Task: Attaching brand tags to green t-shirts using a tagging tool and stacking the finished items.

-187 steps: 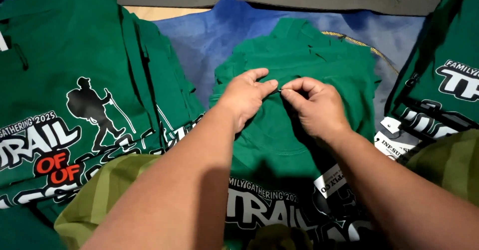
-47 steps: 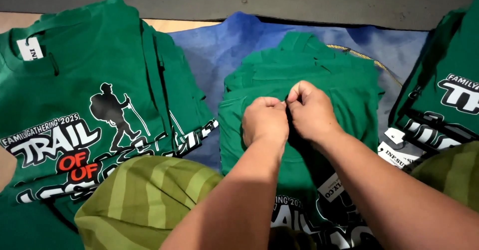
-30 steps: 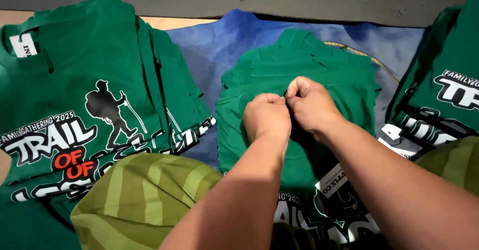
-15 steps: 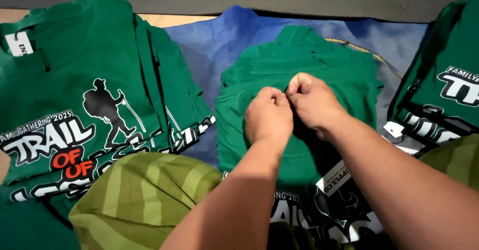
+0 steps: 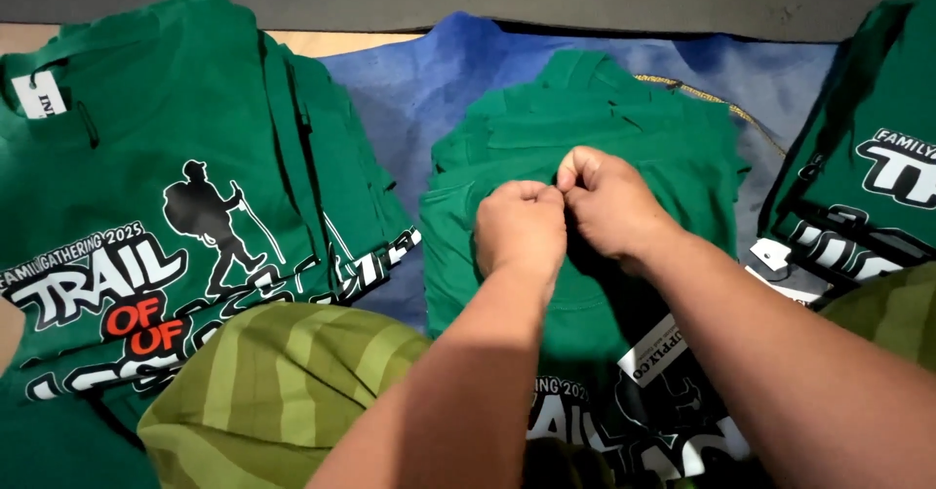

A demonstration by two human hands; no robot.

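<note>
Over folded green shirt (image 5: 585,138): left hand (image 5: 520,228), right hand (image 5: 609,201) knuckle-to-knuckle, both pinching fabric.

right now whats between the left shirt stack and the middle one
In the head view, only a bare strip of blue cloth lies between the left stack and the middle stack.

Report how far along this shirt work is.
Done: a pile of printed green shirts lies flat at the left. In hand: left hand and right hand pinch the folded green shirt on the blue cloth. Left: more shirts wait at right.
</note>
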